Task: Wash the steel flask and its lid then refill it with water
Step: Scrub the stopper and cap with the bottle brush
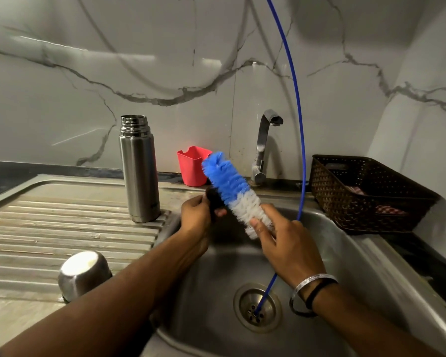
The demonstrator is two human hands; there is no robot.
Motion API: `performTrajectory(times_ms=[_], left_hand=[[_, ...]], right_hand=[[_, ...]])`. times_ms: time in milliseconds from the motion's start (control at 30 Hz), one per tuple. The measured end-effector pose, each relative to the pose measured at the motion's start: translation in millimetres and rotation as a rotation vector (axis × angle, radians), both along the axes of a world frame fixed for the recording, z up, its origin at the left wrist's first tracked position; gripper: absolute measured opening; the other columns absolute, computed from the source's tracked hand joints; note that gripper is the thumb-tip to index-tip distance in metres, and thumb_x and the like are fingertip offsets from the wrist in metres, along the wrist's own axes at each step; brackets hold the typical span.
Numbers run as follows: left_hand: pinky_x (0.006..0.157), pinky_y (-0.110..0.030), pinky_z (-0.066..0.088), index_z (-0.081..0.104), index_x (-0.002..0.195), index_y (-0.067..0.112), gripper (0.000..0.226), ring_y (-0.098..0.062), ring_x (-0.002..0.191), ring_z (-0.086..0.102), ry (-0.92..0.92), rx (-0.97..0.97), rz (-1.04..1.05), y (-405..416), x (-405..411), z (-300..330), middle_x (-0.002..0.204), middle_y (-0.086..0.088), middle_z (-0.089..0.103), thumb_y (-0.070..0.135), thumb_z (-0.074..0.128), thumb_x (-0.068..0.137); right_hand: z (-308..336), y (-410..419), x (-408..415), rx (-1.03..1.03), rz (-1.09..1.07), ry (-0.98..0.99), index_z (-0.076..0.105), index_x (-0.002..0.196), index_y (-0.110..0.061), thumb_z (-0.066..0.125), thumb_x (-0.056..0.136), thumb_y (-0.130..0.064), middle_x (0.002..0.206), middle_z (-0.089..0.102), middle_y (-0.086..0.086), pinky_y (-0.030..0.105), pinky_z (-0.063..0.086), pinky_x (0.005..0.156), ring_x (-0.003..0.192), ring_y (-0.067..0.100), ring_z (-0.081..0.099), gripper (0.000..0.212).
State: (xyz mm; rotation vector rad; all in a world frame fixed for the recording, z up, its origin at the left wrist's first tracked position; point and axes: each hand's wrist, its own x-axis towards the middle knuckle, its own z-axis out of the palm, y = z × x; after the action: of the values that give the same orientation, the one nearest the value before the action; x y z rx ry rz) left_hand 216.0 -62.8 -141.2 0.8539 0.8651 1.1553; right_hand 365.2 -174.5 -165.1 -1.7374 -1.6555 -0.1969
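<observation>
The steel flask (139,171) stands upright and uncapped on the ribbed drainboard (62,228), left of the sink basin. Its steel cup lid (84,275) lies upside down on the drainboard nearer to me. Over the basin my left hand (197,217) grips a small dark object (214,200), partly hidden by the fingers. My right hand (286,249) holds a blue and white bottle brush (233,191) by its lower end, bristles tilted up and left toward the dark object.
The steel sink basin (345,253) has a drain (256,307) with a thin blue tube (298,112) running into it from above. A tap (264,148) stands at the back, a red plastic holder (192,166) beside it, and a brown woven basket (366,191) on the right counter.
</observation>
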Motion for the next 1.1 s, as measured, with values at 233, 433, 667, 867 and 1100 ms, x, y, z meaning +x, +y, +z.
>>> performTrajectory(times_ms=[233,433,667,867,1100], left_hand=[[0.052,-0.022,0.053,0.067,0.106,0.001,0.028,-0.014,0.05,0.062,0.171,-0.007,-0.122,-3,9,-3,0.082,-0.011,0.075,-0.001,0.039,0.105],[0.053,-0.024,0.052,0.066,0.107,-0.004,0.029,-0.017,0.058,0.058,0.237,0.032,-0.071,1,-3,-4,0.099,-0.02,0.071,0.003,0.038,0.108],[0.06,-0.023,0.057,0.071,0.112,0.004,0.028,-0.019,0.07,0.066,0.322,0.192,-0.098,-8,8,-10,0.091,-0.005,0.076,0.014,0.044,0.109],[0.059,-0.026,0.055,0.068,0.105,0.006,0.026,-0.02,0.069,0.064,0.349,0.109,-0.061,-1,-7,0,0.091,-0.011,0.073,0.014,0.043,0.109],[0.062,-0.029,0.059,0.067,0.108,0.004,0.027,-0.02,0.064,0.066,0.428,0.192,-0.062,-9,2,-3,0.098,-0.016,0.075,0.015,0.042,0.109]], right_hand=[[9,9,6,0.07,-0.048,0.008,0.044,0.138,-0.036,0.032,0.098,-0.064,0.099,0.074,-0.004,0.037,0.061,0.066,0.086,0.013,0.071,0.05],[4,-4,-1,0.01,0.028,0.035,0.044,0.14,-0.037,0.037,0.097,-0.062,0.101,0.074,-0.007,0.031,0.061,0.065,0.083,0.007,0.071,0.05],[12,11,3,0.069,-0.052,-0.02,0.044,0.14,-0.036,0.034,0.096,-0.063,0.099,0.075,-0.003,0.04,0.06,0.067,0.086,0.015,0.071,0.052],[4,-2,-6,0.016,0.027,-0.017,0.039,0.143,-0.038,0.034,0.096,-0.064,0.103,0.074,-0.004,0.033,0.061,0.066,0.084,0.009,0.071,0.054],[11,6,2,0.065,-0.038,0.0,0.044,0.14,-0.035,0.034,0.097,-0.063,0.103,0.074,-0.004,0.037,0.061,0.068,0.088,0.013,0.071,0.053]])
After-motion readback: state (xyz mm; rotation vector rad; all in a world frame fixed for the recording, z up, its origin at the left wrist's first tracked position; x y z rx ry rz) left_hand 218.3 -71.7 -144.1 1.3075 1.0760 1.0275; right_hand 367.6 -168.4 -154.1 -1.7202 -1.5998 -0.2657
